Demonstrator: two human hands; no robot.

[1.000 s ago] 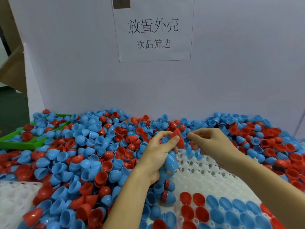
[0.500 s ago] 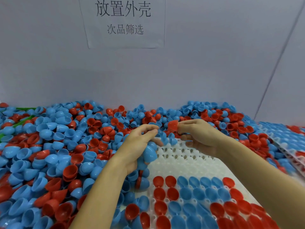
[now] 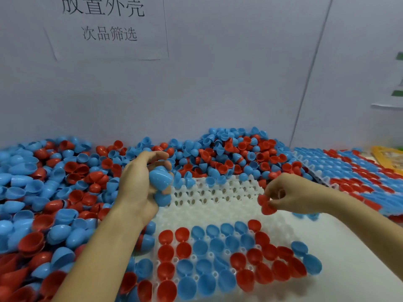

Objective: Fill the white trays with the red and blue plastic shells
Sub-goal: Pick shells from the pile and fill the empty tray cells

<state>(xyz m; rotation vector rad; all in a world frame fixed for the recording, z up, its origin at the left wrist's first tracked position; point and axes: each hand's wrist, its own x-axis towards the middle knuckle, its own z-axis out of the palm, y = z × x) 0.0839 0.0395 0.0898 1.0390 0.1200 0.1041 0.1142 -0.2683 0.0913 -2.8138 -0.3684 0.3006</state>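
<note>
A white tray [image 3: 218, 205] with round pockets lies in front of me; its near rows hold red and blue shells [image 3: 209, 253], its far rows are bare. My left hand [image 3: 139, 188] hovers over the tray's left edge and grips a clutch of blue shells [image 3: 160, 178]. My right hand [image 3: 292, 195] is above the tray's right part and pinches a red shell [image 3: 266, 204] between thumb and fingers. A big heap of loose red and blue shells [image 3: 54, 192] covers the table to the left and behind the tray.
A second white tray [image 3: 357, 171], filled with red and blue shells, lies at the right. Behind everything stands a grey wall with a paper sign [image 3: 109, 27]. A yellow object [image 3: 388, 158] sits at the far right edge.
My right hand took the red shell from near my left hand and carried it right and down over the tray. The view shifted right, revealing the filled tray.
</note>
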